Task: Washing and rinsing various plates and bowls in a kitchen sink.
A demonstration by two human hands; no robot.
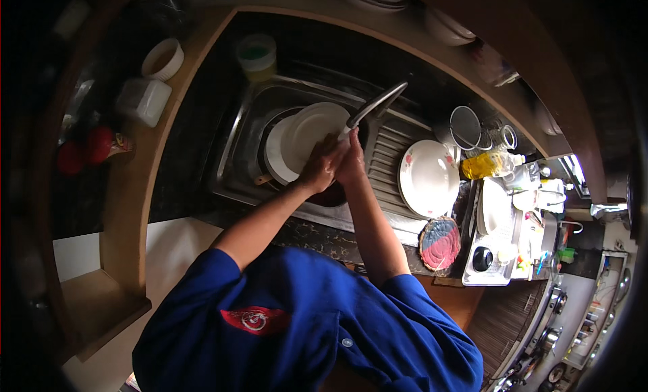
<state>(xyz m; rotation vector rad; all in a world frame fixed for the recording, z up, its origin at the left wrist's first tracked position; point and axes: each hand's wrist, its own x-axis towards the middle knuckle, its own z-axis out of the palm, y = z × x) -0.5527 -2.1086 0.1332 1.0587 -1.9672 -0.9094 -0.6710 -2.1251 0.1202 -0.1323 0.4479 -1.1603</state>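
My left hand (pixel 323 164) and my right hand (pixel 353 158) press against each other below the spout of the metal faucet (pixel 377 104). Water seems to run onto them, and their skin looks wet. I see no object in either hand; the fingers overlap and are partly hidden. Beneath them, white plates (pixel 316 123) lie stacked in a dark round vessel inside the stainless steel sink (pixel 228 159). A wooden handle end (pixel 263 179) sticks out at the left of the stack.
On the ribbed drainboard (pixel 390 159) rests a flower-patterned white plate (pixel 429 178). Right of it are a strainer (pixel 464 127), a bottle of yellow liquid (pixel 488 164) and a white dish rack (pixel 486 278). A round woven mat (pixel 439 244) lies near the counter's edge. A plastic tub (pixel 257 57) stands behind the sink.
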